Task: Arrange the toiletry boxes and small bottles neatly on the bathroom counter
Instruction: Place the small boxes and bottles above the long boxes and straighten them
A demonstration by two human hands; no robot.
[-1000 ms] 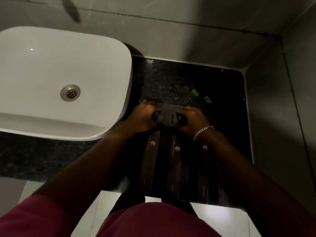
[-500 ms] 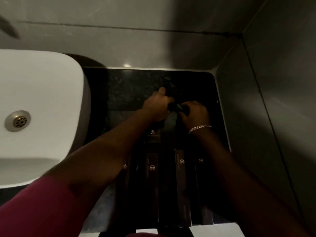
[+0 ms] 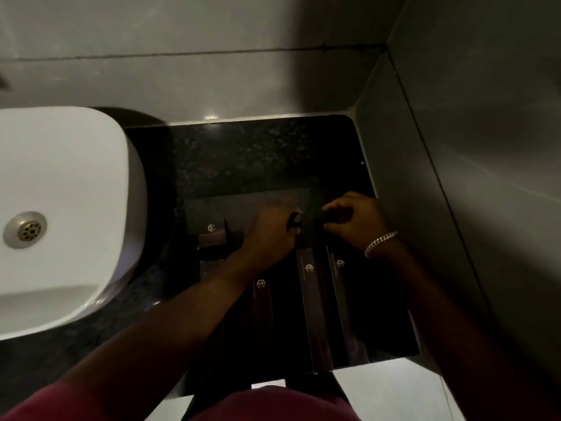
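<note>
Several long dark toiletry boxes [image 3: 314, 302] with small gold logos lie side by side on the black speckled counter [image 3: 243, 159], running toward the front edge. A shorter dark box [image 3: 212, 235] with a logo sits to their left. My left hand [image 3: 270, 235] rests at the far end of the boxes, fingers closed around a small dark bottle [image 3: 294, 221]. My right hand [image 3: 355, 220], a silver bracelet on its wrist, pinches another small dark object just right of it; the dim light hides its shape.
A white basin [image 3: 60, 208] with a metal drain [image 3: 25, 229] fills the left. Grey tiled walls close off the back and the right side, close to my right hand. The counter's front edge [image 3: 391, 358] drops to a pale floor.
Both hands came back toward me and to the right, and moved apart; before they met over one bottle. The view shifted slightly, and the green-capped bottles seen a second ago are out of sight.
</note>
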